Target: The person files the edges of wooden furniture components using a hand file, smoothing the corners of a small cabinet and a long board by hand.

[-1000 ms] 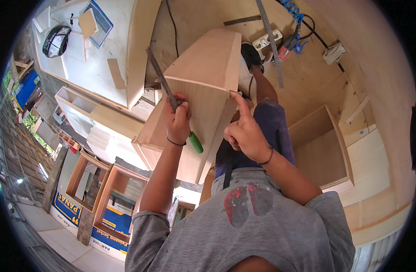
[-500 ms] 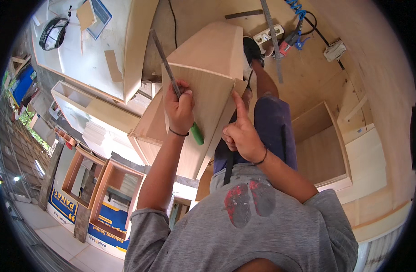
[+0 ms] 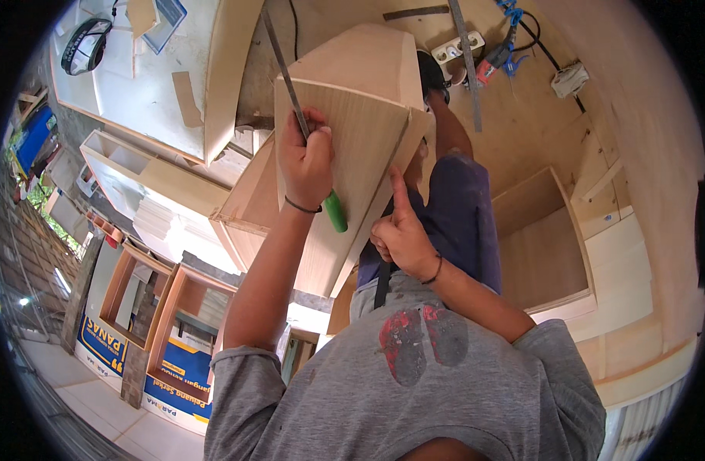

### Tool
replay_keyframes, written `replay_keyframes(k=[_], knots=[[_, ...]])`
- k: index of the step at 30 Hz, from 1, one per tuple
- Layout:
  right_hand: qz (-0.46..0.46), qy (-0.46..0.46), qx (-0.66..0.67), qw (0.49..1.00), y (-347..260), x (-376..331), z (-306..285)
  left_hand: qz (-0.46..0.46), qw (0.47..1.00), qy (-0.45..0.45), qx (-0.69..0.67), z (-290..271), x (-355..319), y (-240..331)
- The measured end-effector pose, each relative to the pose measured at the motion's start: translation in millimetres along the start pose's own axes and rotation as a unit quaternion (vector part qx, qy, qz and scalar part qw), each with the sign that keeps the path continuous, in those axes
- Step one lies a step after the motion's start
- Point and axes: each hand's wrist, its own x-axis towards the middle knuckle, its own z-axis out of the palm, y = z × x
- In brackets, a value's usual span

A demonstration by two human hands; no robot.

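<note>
Plywood box (image 3: 352, 146) sits tilted in front of me. L hand (image 3: 306, 165) is wrapped tight round a green-handled file (image 3: 302, 127) on its top edge; R hand (image 3: 399, 234) has 1 finger braced vs. the side. Risk imo: file skids, gouges veneer.

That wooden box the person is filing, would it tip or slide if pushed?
The wooden box looks like thin panels around a hollow, so probably light for its size. It stands tall on the workbench, so a push might tip it. The right hand presses its edge, likely steadying it while the left hand files.
</note>
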Motion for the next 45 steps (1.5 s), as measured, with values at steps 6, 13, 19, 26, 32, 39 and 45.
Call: replay_keyframes(k=[6,13,19,26,32,39,45], knots=[[0.010,0.006,-0.029,1.000,24.2,-8.5,1.6,-0.010,1.000,0.000,-0.024,2.2,0.7,2.1],[-0.067,-0.010,-0.065,0.996,-19.0,-1.8,-26.4,-0.017,0.999,0.004,-0.047,0.8,-1.0,3.0],[-0.141,0.037,-0.033,0.989,-51.3,16.4,-15.8,0.003,0.999,-0.005,-0.045,3.7,2.5,3.1],[-0.081,0.016,-0.057,0.995,-39.2,10.3,-9.0,0.065,0.997,-0.004,0.040,-3.2,10.5,-10.7],[-0.040,-0.014,0.003,0.999,6.3,4.1,-4.1,0.066,0.997,-0.001,0.036,0.9,9.7,-7.3],[-0.022,-0.036,0.036,0.998,57.5,-0.1,0.0,0.112,0.992,-0.003,0.064,2.8,18.9,-12.6],[-0.043,-0.040,0.042,0.997,82.3,-4.6,7.2,0.067,0.998,-0.005,0.014,2.5,26.2,-11.9]])
